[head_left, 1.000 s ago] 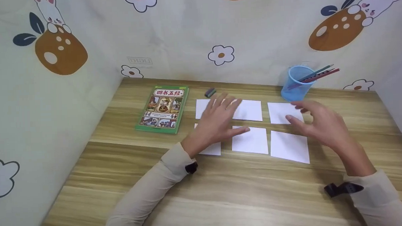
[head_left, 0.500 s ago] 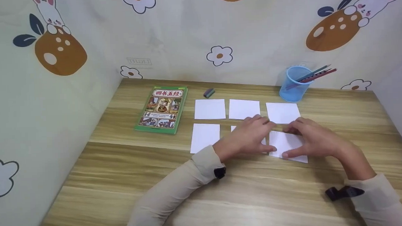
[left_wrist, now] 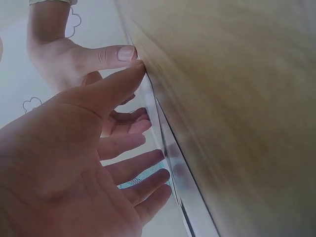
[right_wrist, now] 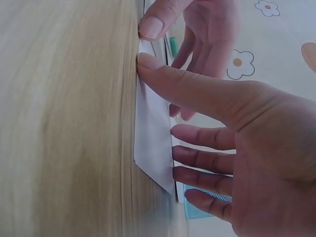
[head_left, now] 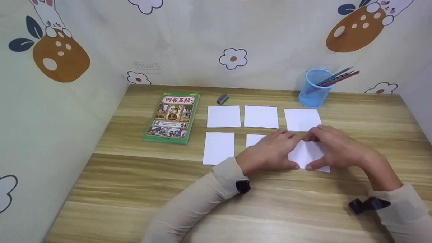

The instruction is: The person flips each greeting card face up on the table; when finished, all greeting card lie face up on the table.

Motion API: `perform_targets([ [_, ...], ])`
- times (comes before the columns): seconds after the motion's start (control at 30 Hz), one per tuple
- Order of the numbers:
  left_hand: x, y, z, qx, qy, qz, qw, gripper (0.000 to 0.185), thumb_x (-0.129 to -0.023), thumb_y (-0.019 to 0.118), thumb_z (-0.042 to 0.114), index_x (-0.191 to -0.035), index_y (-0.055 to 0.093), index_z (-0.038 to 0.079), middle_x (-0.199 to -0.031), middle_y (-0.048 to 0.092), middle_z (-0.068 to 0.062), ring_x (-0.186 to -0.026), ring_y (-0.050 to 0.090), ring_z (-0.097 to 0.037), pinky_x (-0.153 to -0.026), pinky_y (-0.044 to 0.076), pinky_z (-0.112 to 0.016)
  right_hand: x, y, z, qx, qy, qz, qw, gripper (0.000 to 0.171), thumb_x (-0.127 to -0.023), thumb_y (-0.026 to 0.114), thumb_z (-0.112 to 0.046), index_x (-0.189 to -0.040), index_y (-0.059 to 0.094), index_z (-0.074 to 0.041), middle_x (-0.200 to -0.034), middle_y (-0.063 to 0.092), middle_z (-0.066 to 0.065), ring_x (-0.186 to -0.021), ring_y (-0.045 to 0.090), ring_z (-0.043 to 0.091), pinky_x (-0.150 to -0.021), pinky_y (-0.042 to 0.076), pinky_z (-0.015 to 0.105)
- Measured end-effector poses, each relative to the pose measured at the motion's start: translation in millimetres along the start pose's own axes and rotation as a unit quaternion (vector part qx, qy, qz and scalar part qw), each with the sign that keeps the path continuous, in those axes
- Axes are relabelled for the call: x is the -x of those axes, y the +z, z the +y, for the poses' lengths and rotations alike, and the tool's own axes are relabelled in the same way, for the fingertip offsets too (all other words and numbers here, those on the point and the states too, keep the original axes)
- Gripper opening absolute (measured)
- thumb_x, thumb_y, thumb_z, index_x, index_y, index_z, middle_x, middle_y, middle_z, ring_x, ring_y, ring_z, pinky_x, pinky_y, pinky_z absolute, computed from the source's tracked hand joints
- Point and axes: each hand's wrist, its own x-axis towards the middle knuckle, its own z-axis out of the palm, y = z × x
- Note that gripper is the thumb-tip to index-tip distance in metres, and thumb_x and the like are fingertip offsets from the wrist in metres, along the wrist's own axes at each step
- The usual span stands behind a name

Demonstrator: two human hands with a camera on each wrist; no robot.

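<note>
Several white paper squares lie in two rows on the wooden table [head_left: 132, 196]. Both hands meet over the near right square [head_left: 307, 153]. My left hand [head_left: 274, 150] lies along its left side, thumb tip at the near edge. My right hand [head_left: 337, 148] covers its right side, thumb beside the left thumb. In the right wrist view the right hand [right_wrist: 222, 138] has straight fingers over the square [right_wrist: 150, 133] and its thumb tip presses the edge. In the left wrist view the left hand [left_wrist: 98, 148] is also spread, thumb at the table. The near middle square [head_left: 254, 139] is partly hidden.
A green picture book [head_left: 172, 117] lies at the left. A small grey eraser [head_left: 222, 98] sits near the back wall. A blue cup [head_left: 313, 87] with pencils stands at the back right. Patterned walls close in three sides.
The left hand moved right from the far left squares to the near right square. The right hand came down onto the same square, and both thumbs drew together at its near edge.
</note>
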Motion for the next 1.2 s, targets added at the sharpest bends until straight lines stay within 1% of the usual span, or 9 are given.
perform_targets([
  [0.2, -1.6, -1.6, -1.3, 0.02, 0.003, 0.004, 0.9998, 0.097, -0.099, 0.076, 0.052, -0.174, 0.02, 0.027, -0.171, 0.042, 0.002, -0.16, 0.036, -0.02, -0.136, 0.026, -0.033, -2, -3, 0, -0.01, 0.001, 0.003, 1.0, 0.081, -0.078, 0.097, -0.05, -0.14, 0.066, -0.009, -0.125, 0.07, 0.006, -0.113, 0.06, 0.024, -0.102, 0.05, 0.052],
  [0.27, -1.5, -2.8, -0.7, 0.021, 0.005, 0.007, 0.9998, 0.098, -0.098, 0.078, 0.052, -0.174, 0.022, 0.028, -0.166, 0.046, 0.0, -0.155, 0.04, -0.018, -0.133, 0.031, -0.032, -3, -3, 0, -0.009, 0.006, 0.007, 1.0, 0.076, -0.079, 0.097, -0.045, -0.139, 0.069, -0.007, -0.122, 0.07, 0.006, -0.111, 0.058, 0.024, -0.1, 0.05, 0.049],
  [0.43, -0.2, -4.9, 1.4, 0.031, 0.018, 0.027, 0.999, 0.097, -0.094, 0.084, 0.045, -0.172, 0.027, 0.031, -0.149, 0.05, -0.002, -0.136, 0.048, -0.014, -0.12, 0.044, -0.027, -7, -4, 1, 0.0, 0.016, 0.03, 0.999, 0.05, -0.083, 0.096, -0.034, -0.123, 0.078, -0.008, -0.099, 0.069, 0.003, -0.094, 0.056, 0.021, -0.082, 0.047, 0.036],
  [0.57, -1.6, -5.0, 4.0, 0.04, 0.03, 0.033, 0.9982, 0.094, -0.096, 0.083, 0.035, -0.171, 0.027, 0.034, -0.154, 0.045, 0.0, -0.137, 0.046, -0.013, -0.119, 0.043, -0.024, -7, -8, 5, -0.014, 0.034, 0.022, 0.999, 0.031, -0.092, 0.089, -0.031, -0.115, 0.079, -0.013, -0.08, 0.063, -0.002, -0.076, 0.054, 0.017, -0.066, 0.043, 0.028],
  [0.77, -5.2, -4.1, 6.6, 0.026, 0.044, 0.065, 0.9966, 0.086, -0.101, 0.077, 0.031, -0.171, 0.027, 0.034, -0.158, 0.042, 0.001, -0.139, 0.045, -0.013, -0.118, 0.043, -0.021, -4, -17, 12, -0.043, 0.043, 0.046, 0.997, 0.014, -0.1, 0.079, -0.021, -0.111, 0.081, -0.013, -0.082, 0.069, -0.002, -0.077, 0.058, 0.017, -0.066, 0.047, 0.025],
  [0.9, -5.7, -5.5, 7.6, 0.074, 0.055, 0.109, 0.9897, 0.082, -0.106, 0.069, 0.04, -0.172, 0.022, 0.034, -0.16, 0.042, 0.004, -0.129, 0.05, -0.006, -0.111, 0.046, -0.018, 1, -25, 15, -0.08, 0.047, 0.092, 0.991, 0.018, -0.106, 0.072, -0.026, -0.114, 0.08, -0.012, -0.089, 0.076, 0.001, -0.082, 0.064, 0.019, -0.068, 0.052, 0.019],
  [1.07, -7.2, -7.6, 10.7, 0.153, 0.085, 0.179, 0.9681, 0.067, -0.115, 0.044, 0.048, -0.174, 0.019, 0.028, -0.16, 0.051, 0.003, -0.134, 0.056, -0.003, -0.111, 0.049, -0.017, 6, -30, 13, -0.126, 0.044, 0.169, 0.977, 0.027, -0.111, 0.063, -0.037, -0.11, 0.081, -0.016, -0.096, 0.08, 0.004, -0.083, 0.07, 0.012, -0.071, 0.055, 0.016],
  [1.13, -8.1, -8.0, 11.4, 0.156, 0.084, 0.202, 0.9633, 0.06, -0.117, 0.042, 0.036, -0.173, 0.023, 0.023, -0.16, 0.053, 0.001, -0.14, 0.055, -0.005, -0.116, 0.046, -0.018, 6, -30, 11, -0.14, 0.035, 0.18, 0.973, 0.02, -0.108, 0.068, -0.033, -0.109, 0.081, -0.018, -0.1, 0.08, 0.003, -0.084, 0.071, 0.007, -0.073, 0.056, 0.014],
  [1.2, -8.7, -8.1, 10.6, 0.143, 0.067, 0.213, 0.9642, 0.062, -0.114, 0.049, 0.021, -0.171, 0.027, 0.02, -0.163, 0.051, 0.0, -0.147, 0.051, -0.009, -0.123, 0.039, -0.018, 5, -29, 9, -0.145, 0.019, 0.174, 0.974, 0.01, -0.104, 0.074, -0.025, -0.109, 0.08, -0.017, -0.102, 0.08, 0.003, -0.086, 0.071, 0.004, -0.078, 0.056, 0.011],
])
